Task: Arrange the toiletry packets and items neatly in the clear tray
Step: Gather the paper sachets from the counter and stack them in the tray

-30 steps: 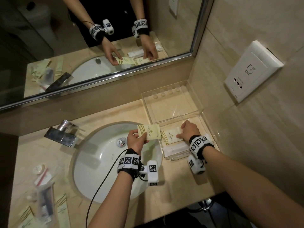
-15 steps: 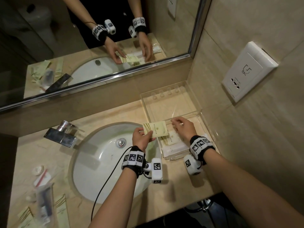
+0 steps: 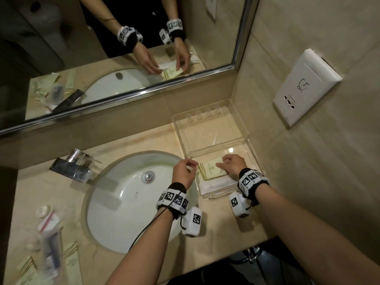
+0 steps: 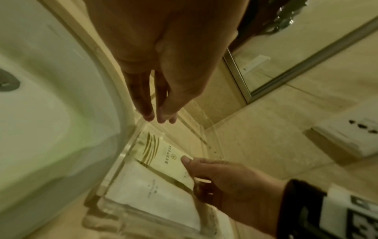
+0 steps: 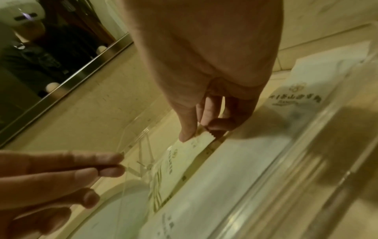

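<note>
The clear tray [image 3: 209,132] stands on the counter right of the sink, against the wall. A cream packet with gold stripes [image 3: 211,170] lies flat in its near compartment, on top of white packets [image 3: 213,185]. My right hand [image 3: 223,162] pinches the packet's right end; in the right wrist view thumb and fingers [image 5: 199,132] grip its serrated edge. My left hand [image 3: 192,162] hovers at the tray's left wall with straight fingers [image 4: 157,116], holding nothing. The far compartment holds nothing.
The white sink [image 3: 127,194] and chrome faucet [image 3: 71,168] lie to the left. Several loose packets and a plastic bag of toiletries [image 3: 49,249] sit at the counter's front left. A wall socket [image 3: 304,87] is on the right wall, a mirror [image 3: 123,48] behind.
My left hand carried the cream packet right into the tray and let it go. My right hand took its right end, and the packet now lies flat in the near compartment.
</note>
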Demonstrator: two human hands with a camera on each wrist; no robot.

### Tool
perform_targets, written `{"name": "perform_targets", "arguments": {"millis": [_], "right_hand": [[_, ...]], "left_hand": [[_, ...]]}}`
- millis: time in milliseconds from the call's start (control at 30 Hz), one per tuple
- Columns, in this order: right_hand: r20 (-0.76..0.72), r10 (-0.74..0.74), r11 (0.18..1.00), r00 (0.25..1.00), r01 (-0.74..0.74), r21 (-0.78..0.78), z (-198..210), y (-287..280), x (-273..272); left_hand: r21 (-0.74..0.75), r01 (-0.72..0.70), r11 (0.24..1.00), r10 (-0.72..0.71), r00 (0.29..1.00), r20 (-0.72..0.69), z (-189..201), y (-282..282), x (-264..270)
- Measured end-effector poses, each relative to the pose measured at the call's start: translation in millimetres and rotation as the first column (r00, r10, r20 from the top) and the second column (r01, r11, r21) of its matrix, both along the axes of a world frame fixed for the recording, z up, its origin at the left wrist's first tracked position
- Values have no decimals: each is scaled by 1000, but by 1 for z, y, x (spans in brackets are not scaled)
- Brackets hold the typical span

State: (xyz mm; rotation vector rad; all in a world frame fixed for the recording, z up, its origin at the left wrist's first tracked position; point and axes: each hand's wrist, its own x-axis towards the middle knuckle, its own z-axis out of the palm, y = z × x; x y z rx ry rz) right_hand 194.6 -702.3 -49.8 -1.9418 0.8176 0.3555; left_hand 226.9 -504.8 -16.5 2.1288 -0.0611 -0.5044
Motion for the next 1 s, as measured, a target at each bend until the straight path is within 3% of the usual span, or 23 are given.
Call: {"name": "perform_targets", "arguments": {"millis": [133, 300, 467, 600, 767, 900, 1000], "right_hand": [[29, 5, 1000, 1000, -5, -26, -5, 6, 0], [42, 17, 994, 999, -12, -112, -9, 9, 0], [39, 17, 982, 999, -9, -188, -7, 10, 1], [46, 16, 989, 999, -9, -151, -7, 12, 1], [65, 3, 991, 998, 5, -134, 0, 10, -1], [184, -84, 991, 979, 101, -85, 22, 10, 3], [304, -42, 997, 952, 60, -51, 53, 32, 9]], "left_hand": [[110, 167, 980, -175, 982, 67, -2, -5, -6], [274, 379, 884, -408, 911, 55, -9, -18, -8], [419, 495, 761, -525, 850, -51, -13, -23, -9], [439, 501, 746, -539, 841, -43, -15, -24, -8], [368, 398, 840, -440, 897, 33, -11, -21, -8], [192, 159, 968, -172, 984, 51, 16, 0, -7], [74, -13, 997, 11, 999, 30, 35, 37, -13]]}}
